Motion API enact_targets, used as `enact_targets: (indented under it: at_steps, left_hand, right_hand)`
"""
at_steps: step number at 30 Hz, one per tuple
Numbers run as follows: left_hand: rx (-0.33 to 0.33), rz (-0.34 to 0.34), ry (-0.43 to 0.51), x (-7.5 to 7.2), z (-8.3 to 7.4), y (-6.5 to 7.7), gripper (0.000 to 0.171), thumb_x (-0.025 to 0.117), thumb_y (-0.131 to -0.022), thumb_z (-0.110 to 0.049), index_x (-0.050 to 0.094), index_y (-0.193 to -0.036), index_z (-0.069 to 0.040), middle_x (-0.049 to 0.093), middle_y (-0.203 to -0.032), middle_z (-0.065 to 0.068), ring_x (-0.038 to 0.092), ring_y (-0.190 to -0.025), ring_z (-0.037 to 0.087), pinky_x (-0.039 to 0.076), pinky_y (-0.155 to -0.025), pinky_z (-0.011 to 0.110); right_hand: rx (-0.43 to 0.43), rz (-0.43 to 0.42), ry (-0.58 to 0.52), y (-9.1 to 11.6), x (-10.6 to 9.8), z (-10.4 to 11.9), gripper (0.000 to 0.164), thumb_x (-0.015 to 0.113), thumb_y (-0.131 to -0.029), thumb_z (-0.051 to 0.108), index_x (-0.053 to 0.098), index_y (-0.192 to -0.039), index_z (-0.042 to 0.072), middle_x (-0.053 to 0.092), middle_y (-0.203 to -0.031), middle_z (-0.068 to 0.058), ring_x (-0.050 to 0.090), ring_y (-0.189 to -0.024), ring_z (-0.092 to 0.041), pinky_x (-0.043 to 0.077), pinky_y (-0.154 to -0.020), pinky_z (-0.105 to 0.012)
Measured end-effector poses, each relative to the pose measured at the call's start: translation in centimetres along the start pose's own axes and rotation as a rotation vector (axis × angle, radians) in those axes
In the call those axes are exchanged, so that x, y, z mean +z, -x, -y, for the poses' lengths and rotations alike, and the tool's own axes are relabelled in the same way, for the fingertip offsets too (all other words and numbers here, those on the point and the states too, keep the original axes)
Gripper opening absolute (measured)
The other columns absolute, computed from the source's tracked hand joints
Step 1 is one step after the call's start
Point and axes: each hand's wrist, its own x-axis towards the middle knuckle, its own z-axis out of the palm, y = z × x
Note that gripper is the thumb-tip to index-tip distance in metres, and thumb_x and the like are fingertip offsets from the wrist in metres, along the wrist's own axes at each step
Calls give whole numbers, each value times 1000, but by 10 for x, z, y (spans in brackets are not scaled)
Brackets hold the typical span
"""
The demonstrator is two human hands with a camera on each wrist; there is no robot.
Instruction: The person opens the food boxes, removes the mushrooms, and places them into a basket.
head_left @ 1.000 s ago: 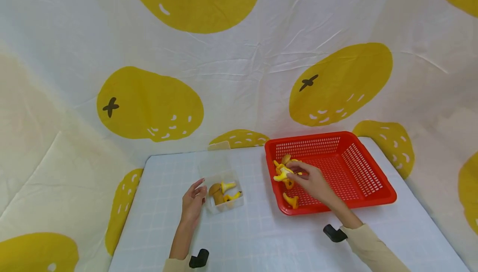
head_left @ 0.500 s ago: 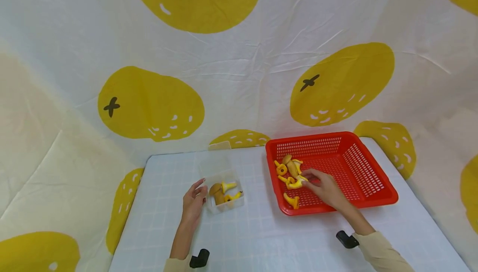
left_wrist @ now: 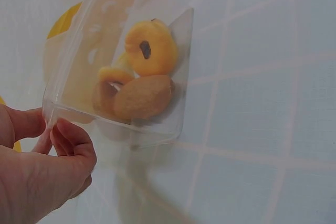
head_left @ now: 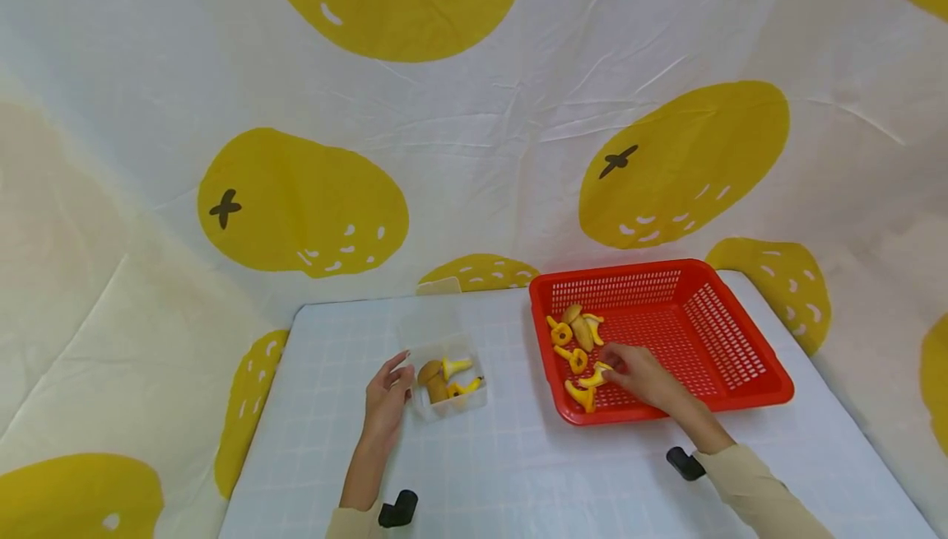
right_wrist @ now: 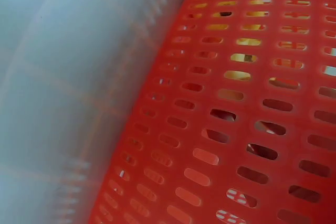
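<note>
In the head view my right hand (head_left: 643,374) is inside the red basket (head_left: 787,391), thumb and fingers pinching a yellow chanterelle mushroom (head_left: 595,376) low over the bottom. Just in front lies another chanterelle (head_left: 582,396); behind are several more, with a brown-capped mushroom (head_left: 580,325) among them. My left hand (head_left: 387,397) grips a rim corner of a clear plastic box (left_wrist: 157,141) between thumb and fingers. Inside the box sit a brown mushroom (left_wrist: 144,97) and yellow mushrooms (left_wrist: 152,48). The basket wall (right_wrist: 294,94) hides my right fingers in the right wrist view.
The box's clear lid (head_left: 429,321) stands open behind it. A white checked cloth covers the table (head_left: 511,473), and a curtain (head_left: 481,193) with big yellow fruit prints hangs at its back edge. The basket stands on the table's right side.
My right hand has carried the yellow chanterelle toward the front of the basket, beside the front one, uncovering the mushrooms behind. The left hand stays at the box.
</note>
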Motion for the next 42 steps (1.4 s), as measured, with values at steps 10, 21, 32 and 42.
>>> enact_targets:
  at_steps: [10, 21, 32, 42]
  left_hand:
    - [20, 4, 2, 1, 1, 0, 43, 61, -104, -10, 54, -145, 1, 61, -120, 19, 56, -91, 19, 47, -70, 22]
    - [19, -2, -1, 0, -2, 3, 42, 61, -104, -12, 55, -144, 0, 62, -115, 13, 56, -89, 18, 48, -73, 24]
    - [18, 12, 15, 0, -1, 3, 44, 60, -105, -12, 53, -145, 2, 62, -110, 7, 57, -91, 16, 48, -73, 22]
    - [2, 22, 13, 0, -2, 3, 45, 60, -105, -14, 52, -147, 0, 60, -122, 16, 58, -95, 17, 47, -74, 22]
  right_hand:
    - [-28, 2, 1, -4, 1, 1, 15, 74, -93, 3, 68, -106, -2, 71, -96, -7, 67, -87, -20, 59, -78, -37]
    - [-93, -43, -8, -16, -9, 34, 11, 72, -94, -1, 69, -104, -3, 71, -93, -10, 63, -81, -17, 57, -74, -29]
    - [-122, -24, -55, -39, -6, 70, 12, 75, -94, 5, 69, -103, 0, 69, -91, -5, 62, -80, -16, 57, -72, -25]
    - [-236, -50, -50, -58, 5, 101, 12, 73, -95, 6, 70, -106, 2, 70, -95, -4, 64, -87, -18, 58, -82, -34]
